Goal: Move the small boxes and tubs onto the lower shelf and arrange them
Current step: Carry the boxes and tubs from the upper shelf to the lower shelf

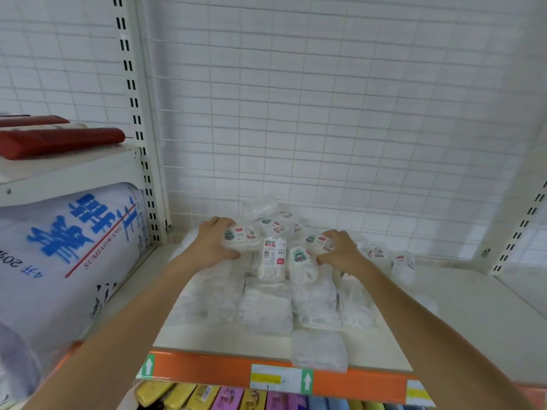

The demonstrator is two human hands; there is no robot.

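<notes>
Several small white boxes and tubs with colourful labels are heaped at the back of a white shelf (pixel 461 315). My left hand (pixel 211 244) grips a small white box (pixel 241 238) at the left of the heap. My right hand (pixel 340 250) is curled round another white box (pixel 318 242) at the right of the heap. Between my hands a white tub with a barcode label (pixel 270 258) stands upright, and a second tub (pixel 303 263) leans beside it. Flat clear-wrapped white packs (pixel 265 303) lie in rows in front of the heap.
An orange price rail (pixel 222 369) edges the shelf front; one clear pack (pixel 319 349) overhangs it. Coloured packets (pixel 228 398) fill the lower shelf below. A large white sack with blue print (pixel 68 261) fills the left bay, with red items (pixel 59 140) on the shelf above. Wire mesh backs the shelf.
</notes>
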